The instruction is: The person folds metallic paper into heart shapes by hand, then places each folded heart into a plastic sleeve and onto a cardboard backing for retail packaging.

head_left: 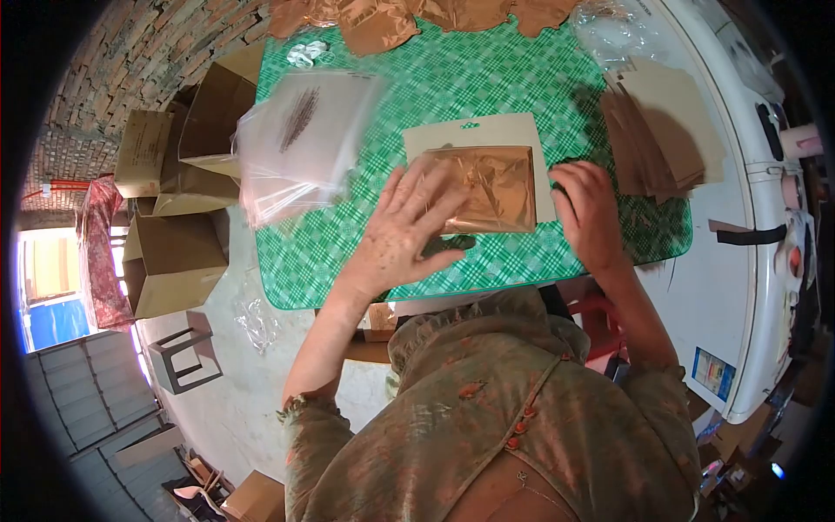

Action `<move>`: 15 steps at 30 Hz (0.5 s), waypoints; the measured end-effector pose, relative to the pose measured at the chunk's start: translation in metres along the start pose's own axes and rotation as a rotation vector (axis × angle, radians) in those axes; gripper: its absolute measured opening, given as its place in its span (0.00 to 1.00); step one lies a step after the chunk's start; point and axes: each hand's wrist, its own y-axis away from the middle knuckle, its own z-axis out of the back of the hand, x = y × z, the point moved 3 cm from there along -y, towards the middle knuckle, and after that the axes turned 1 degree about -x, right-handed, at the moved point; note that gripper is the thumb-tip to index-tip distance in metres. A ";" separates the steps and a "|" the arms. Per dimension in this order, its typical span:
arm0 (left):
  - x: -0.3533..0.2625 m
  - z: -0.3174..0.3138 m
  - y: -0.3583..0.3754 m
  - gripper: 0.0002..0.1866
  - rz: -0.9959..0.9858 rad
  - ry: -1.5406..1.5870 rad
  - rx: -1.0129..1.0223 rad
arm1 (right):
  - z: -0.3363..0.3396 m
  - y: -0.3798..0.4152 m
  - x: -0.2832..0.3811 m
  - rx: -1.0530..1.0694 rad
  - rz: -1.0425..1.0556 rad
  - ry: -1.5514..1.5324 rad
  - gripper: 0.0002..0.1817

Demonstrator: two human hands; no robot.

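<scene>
A flat, shiny copper-coloured packet (500, 187) lies on a cream card (474, 133) with a small hanger slot at its top edge. My left hand (404, 222) is over the packet's left part, its fingers spread and slightly blurred, holding nothing. At the card's right edge is my right hand (591, 209), with its fingers curled and bent close together; whether they pinch the edge is too small to tell. Left of the card, a stack of clear plastic bags (300, 130) rests on the green checked tablecloth (487, 78). A pile of brown cards (665, 130) is at the right.
More copper-coloured foil pieces (378, 26) lie along the far edge, with crumpled clear plastic (613, 30) beside them. Open cardboard boxes (178, 261) stand left of the table. A grey stool frame (184, 352) is on the floor. A white appliance (739, 261) stands at the right.
</scene>
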 end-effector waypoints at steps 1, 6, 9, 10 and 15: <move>-0.004 -0.006 -0.006 0.43 -0.017 -0.028 -0.003 | 0.001 0.005 0.006 0.011 0.010 0.033 0.16; -0.016 -0.033 -0.027 0.40 -0.063 -0.048 -0.043 | -0.001 0.024 0.022 0.069 0.033 0.148 0.19; -0.016 -0.040 -0.033 0.40 -0.041 -0.082 -0.069 | -0.004 0.029 0.027 0.092 0.024 0.148 0.21; -0.016 -0.042 -0.034 0.40 -0.030 -0.091 -0.069 | -0.005 0.029 0.027 0.100 0.022 0.157 0.21; -0.013 -0.054 -0.036 0.39 0.029 -0.140 -0.084 | -0.008 0.030 0.026 0.102 0.030 0.175 0.22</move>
